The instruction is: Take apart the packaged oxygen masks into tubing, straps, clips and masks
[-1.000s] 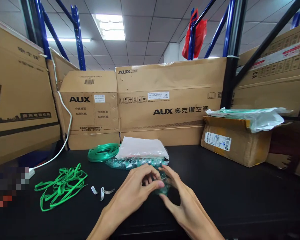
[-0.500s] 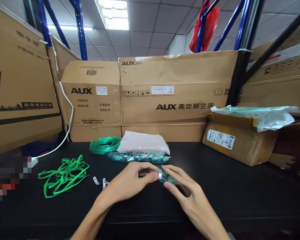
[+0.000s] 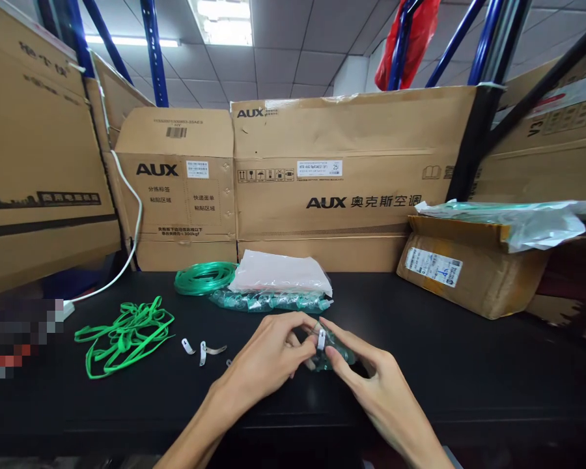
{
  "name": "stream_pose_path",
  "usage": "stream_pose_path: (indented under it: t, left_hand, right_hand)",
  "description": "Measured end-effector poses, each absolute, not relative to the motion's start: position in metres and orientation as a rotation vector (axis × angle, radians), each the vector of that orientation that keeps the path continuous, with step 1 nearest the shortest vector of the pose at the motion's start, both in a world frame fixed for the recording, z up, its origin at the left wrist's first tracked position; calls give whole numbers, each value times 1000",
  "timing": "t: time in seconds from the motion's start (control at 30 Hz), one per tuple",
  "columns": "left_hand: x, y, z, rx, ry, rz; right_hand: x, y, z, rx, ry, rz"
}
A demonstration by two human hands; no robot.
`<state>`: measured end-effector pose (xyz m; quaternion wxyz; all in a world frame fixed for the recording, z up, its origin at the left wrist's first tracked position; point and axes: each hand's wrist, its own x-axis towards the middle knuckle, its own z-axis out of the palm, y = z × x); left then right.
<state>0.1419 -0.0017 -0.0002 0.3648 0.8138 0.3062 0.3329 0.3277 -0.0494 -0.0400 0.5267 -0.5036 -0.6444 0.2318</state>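
Note:
Near the middle of the black table, my right hand (image 3: 366, 355) has its fingers closed round a clear greenish plastic piece (image 3: 342, 352). My left hand (image 3: 278, 345) pinches a small metal strip (image 3: 321, 339) against the left side of that piece; its fingertips partly hide the contact. More small metal strips (image 3: 203, 354) lie on the table left of my left hand. Farther left is a loose heap of green elastic strap (image 3: 127, 335). Behind my hands, a bag of green plastic parts (image 3: 273, 302) lies in front of a white packet (image 3: 280, 272).
Coiled green tubing (image 3: 205, 277) lies beside the packet. Large cardboard boxes (image 3: 346, 143) line the back. At the right, an open carton (image 3: 473, 267) has a plastic bag (image 3: 542, 221) on top. A white cable (image 3: 137, 228) runs down at the left.
Both hands and the plastic piece have shifted slightly right. The metal strip now shows more upright at the left fingertips. More of the loose strips has come into view. The camera view has shifted a little.

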Motion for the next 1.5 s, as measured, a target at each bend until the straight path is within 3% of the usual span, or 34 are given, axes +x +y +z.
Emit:
stream_pose_path:
  t: [0.3, 0.67, 0.97, 1.1, 1.23, 1.5]
  left_hand:
    - [163, -5, -13, 1969, 823, 999]
    - [141, 0, 1, 2206, 776, 1082]
    - [81, 1, 11, 2520, 1201, 474]
    - [65, 17, 5, 2552, 1429, 564]
    - [81, 18, 1, 2608, 1249, 718]
    - [103, 2, -20, 2811, 968, 390]
  right_hand:
    - [329, -43, -44, -1290, -1349, 510]
    - [330, -44, -44, -1279, -1539, 353]
    - [328, -42, -48, -1345, -1376, 273]
    - [327, -42, -46, -1341, -1401, 260]
    - [328, -41, -48, -1343, -1427, 217]
    - [330, -36, -52, -1369, -1535, 185]
